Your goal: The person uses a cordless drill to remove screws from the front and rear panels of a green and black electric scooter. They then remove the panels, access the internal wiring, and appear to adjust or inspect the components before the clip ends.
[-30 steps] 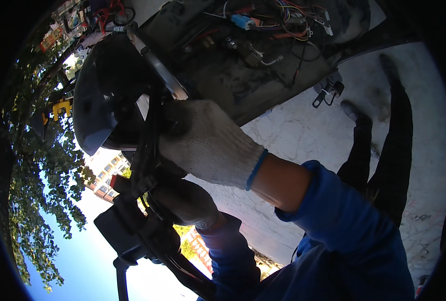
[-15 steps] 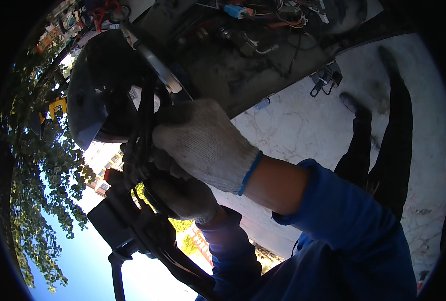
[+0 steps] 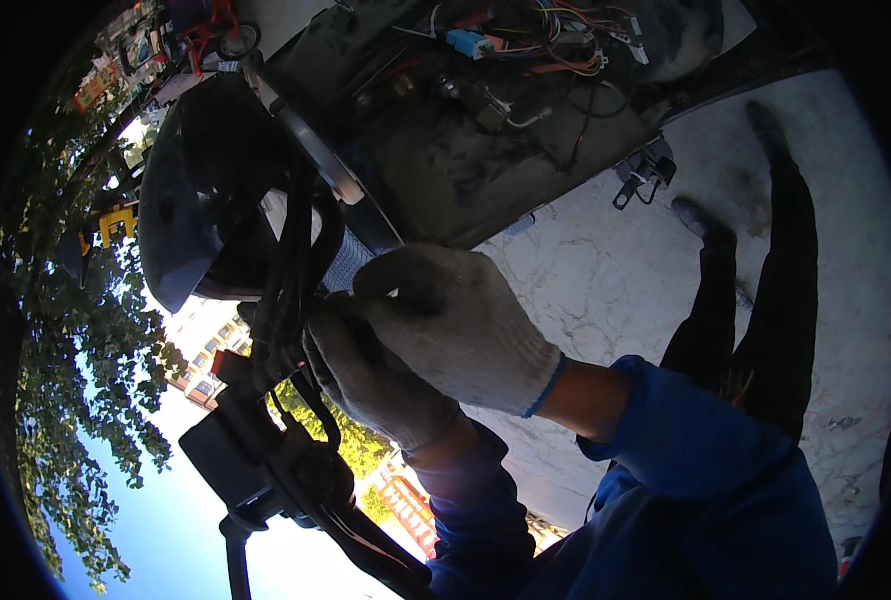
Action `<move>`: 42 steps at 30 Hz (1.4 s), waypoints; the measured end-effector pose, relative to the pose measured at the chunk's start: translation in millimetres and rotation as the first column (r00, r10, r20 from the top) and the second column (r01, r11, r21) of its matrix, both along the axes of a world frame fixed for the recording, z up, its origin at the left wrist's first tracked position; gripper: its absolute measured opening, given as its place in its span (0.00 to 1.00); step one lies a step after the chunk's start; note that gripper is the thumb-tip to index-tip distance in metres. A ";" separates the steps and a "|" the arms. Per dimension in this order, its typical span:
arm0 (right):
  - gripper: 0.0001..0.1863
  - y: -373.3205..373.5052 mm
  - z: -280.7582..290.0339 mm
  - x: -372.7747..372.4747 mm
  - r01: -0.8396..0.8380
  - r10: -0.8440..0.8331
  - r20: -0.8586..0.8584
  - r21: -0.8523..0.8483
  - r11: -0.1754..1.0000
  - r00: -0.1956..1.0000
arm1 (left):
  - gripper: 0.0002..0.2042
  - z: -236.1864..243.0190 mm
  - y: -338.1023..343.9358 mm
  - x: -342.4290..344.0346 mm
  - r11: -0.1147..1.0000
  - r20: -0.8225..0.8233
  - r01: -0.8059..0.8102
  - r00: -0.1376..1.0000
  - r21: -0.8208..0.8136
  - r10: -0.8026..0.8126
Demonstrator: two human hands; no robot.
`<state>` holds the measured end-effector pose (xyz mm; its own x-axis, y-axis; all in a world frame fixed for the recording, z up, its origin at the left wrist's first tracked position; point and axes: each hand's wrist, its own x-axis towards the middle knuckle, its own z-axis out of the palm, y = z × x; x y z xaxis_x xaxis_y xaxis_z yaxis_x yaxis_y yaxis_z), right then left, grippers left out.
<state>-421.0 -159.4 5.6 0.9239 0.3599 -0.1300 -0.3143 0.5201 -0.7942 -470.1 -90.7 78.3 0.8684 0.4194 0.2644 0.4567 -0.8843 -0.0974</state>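
Observation:
My right hand [image 3: 455, 318], in a light knitted work glove with a blue cuff edge, is closed, with thumb and fingers pressed together. Against its fingertips, on the lower left, rests my gloved left hand [image 3: 375, 375], also closed. A tiny bright spot shows by the right fingertips; whatever the fingers pinch is hidden or too small to name. Black cables [image 3: 290, 265] run just left of both hands. Below them is a black handlebar assembly [image 3: 255, 450] with a box-shaped part and a stalk. A glossy black rounded cowl [image 3: 180, 200] stands at the upper left.
A dark, dusty panel [image 3: 465, 185] lies beyond my hands, with loose coloured wires and a blue connector [image 3: 468, 43] at its far side. A black metal bracket [image 3: 647, 172] sits at its edge. Dark-trousered legs [image 3: 780, 290] show over the pale floor [image 3: 565, 270] at right.
My right hand has moved down and right, off the cables, uncovering a mesh-like grey patch beside the cowl. My left hand has turned and come up to meet its fingertips.

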 end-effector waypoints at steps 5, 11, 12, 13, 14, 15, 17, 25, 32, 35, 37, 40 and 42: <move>0.08 -60.3 -50.5 -1.3 -0.205 0.225 -0.229 0.108 0.973 0.947 | 0.22 -20.4 -13.2 11.1 0.959 0.327 -0.032 0.937 -0.282 0.127; 0.08 -81.8 -71.5 8.4 -0.231 0.281 -0.439 0.166 0.959 0.853 | 0.13 -17.0 -25.4 23.7 0.982 0.114 -0.126 0.987 0.138 0.110; 0.08 -81.0 -74.1 5.9 -0.194 0.181 -0.171 -0.060 0.979 0.968 | 0.11 -13.8 -28.8 23.6 0.980 0.083 -0.144 0.988 0.140 0.134; 0.08 -77.9 -75.8 8.1 -0.087 0.125 0.129 -0.263 0.961 0.984 | 0.10 -11.1 -29.5 25.9 0.976 0.049 -0.165 0.986 0.140 0.160; 0.08 -77.8 -76.0 11.9 0.074 0.120 0.423 -0.415 0.907 0.898 | 0.09 -10.0 -30.6 28.5 0.972 0.015 -0.187 0.982 0.142 0.186; 0.08 -80.5 -70.5 13.2 -0.008 0.209 0.392 -0.457 0.890 0.896 | 0.08 -10.9 -32.0 32.0 0.972 0.023 -0.211 0.977 0.104 0.210; 0.08 -83.8 -50.4 26.7 -0.280 0.281 -0.019 -0.167 0.945 0.959 | 0.06 -11.5 -33.5 39.0 0.966 0.050 -0.256 0.966 0.033 0.254; 0.09 -97.2 -29.4 59.3 -0.526 0.514 -0.205 -0.001 0.851 0.833 | 0.18 -18.3 -35.3 56.9 0.840 0.289 -0.434 0.801 -0.324 0.525; 0.10 -118.5 -39.8 80.2 -0.739 0.706 -0.283 -0.013 0.674 0.649 | 0.21 -29.3 -41.5 62.5 0.758 0.509 -0.334 0.583 -0.561 0.634; 0.10 -118.5 -74.2 67.1 -0.504 0.553 0.136 -0.279 0.817 0.822 | 0.21 -23.5 -36.5 55.6 0.787 0.480 -0.313 0.654 -0.531 0.584; 0.09 -120.9 -86.2 68.1 -0.461 0.524 0.199 -0.291 0.838 0.828 | 0.18 -18.4 -37.7 57.2 0.780 0.448 -0.322 0.674 -0.537 0.587; 0.09 -126.6 -90.7 73.8 -0.597 0.622 0.028 -0.249 0.763 0.783 | 0.16 -21.2 -42.6 57.6 0.876 0.349 -0.346 0.818 -0.337 0.458; 0.08 -129.3 -86.0 80.5 -0.755 0.712 -0.277 -0.084 0.651 0.645 | 0.16 -19.8 -39.1 50.0 0.840 0.312 -0.429 0.791 -0.332 0.527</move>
